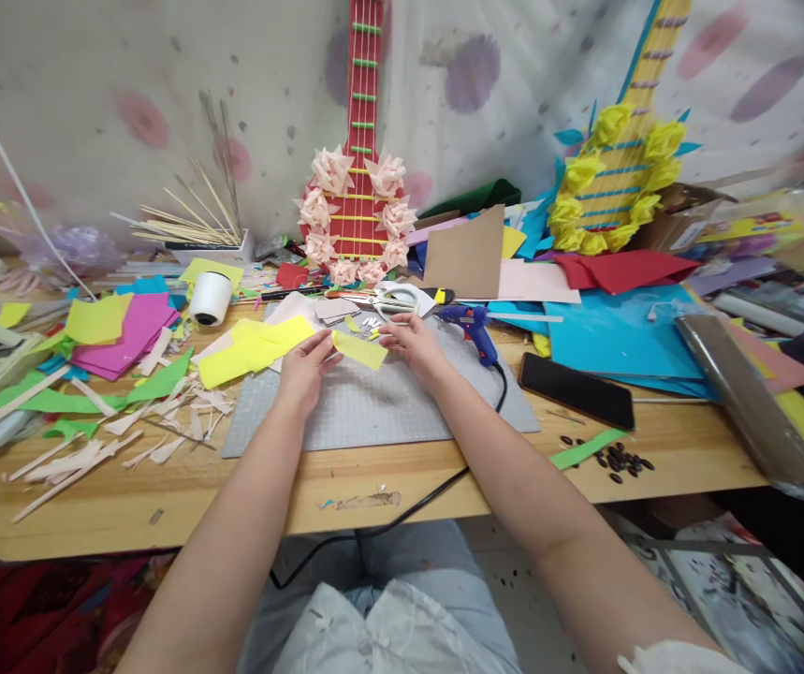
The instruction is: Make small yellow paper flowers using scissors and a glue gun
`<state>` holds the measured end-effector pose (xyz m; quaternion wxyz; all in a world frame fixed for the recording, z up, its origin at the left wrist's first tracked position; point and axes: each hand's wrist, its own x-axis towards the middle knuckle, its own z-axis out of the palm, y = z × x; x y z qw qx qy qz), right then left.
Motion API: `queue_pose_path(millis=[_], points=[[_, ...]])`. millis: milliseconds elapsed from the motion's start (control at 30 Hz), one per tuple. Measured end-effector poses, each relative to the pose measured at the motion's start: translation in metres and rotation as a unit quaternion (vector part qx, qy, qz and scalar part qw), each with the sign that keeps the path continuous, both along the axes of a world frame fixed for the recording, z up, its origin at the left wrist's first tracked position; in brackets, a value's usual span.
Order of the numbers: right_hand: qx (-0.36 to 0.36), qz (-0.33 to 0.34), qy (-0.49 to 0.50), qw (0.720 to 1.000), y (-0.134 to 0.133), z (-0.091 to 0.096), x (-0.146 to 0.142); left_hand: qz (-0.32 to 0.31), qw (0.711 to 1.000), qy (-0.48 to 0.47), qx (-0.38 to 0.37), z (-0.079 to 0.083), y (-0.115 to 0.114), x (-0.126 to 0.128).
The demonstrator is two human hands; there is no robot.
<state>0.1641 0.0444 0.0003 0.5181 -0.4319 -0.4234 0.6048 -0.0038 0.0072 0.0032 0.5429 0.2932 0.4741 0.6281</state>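
My left hand (309,367) pinches the left end of a short yellow paper strip (360,350) above the grey cutting mat (373,417). My right hand (416,348) is just beyond the strip's right end, fingers curved and apart, with nothing visible in them. Behind the hands lies a pair of scissors with white handles (399,300). Small scraps rest on the mat between the hands. Larger yellow paper sheets (251,348) lie left of my left hand. A blue glue gun (473,329) lies right of my right hand, its black cable running off the table's front edge.
A red paper guitar (363,220) with pink flowers and a yellow one (612,192) stand at the back. A white roll (210,299) and paper scraps (183,412) are at left. A black phone (577,389), blue sheets (619,337) and dark beads (622,459) lie right.
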Motion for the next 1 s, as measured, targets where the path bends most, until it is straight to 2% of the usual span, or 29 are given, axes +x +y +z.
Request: queue_pose_path(millis=[133, 233, 367, 433, 600, 767, 1000], points=[[0.007, 0.066, -0.04, 0.997, -0.004, -0.01, -0.005, -0.002, 0.996, -0.079, -0.029, -0.001, 0.003, 0.002], [0.083, 0.102, -0.13, 0.983, -0.009, -0.015, -0.018, -0.014, 0.995, -0.1, -0.022, -0.004, 0.003, 0.007], [0.237, 0.054, -0.222, 0.944, -0.014, -0.015, -0.032, -0.042, 0.994, -0.101, -0.021, -0.008, 0.003, 0.013], [0.264, 0.038, -0.239, 0.934, -0.015, -0.014, -0.035, -0.045, 0.994, -0.097, -0.021, -0.009, 0.003, 0.015], [0.207, -0.003, -0.263, 0.942, -0.015, -0.015, -0.035, -0.055, 0.991, -0.123, -0.014, -0.008, 0.0, 0.02], [0.161, -0.027, -0.241, 0.957, -0.014, -0.015, -0.035, -0.041, 0.984, -0.172, -0.023, -0.005, -0.003, 0.025], [0.129, -0.054, -0.235, 0.962, -0.011, -0.019, -0.036, 0.002, 0.99, -0.137, -0.02, -0.004, -0.004, 0.035]])
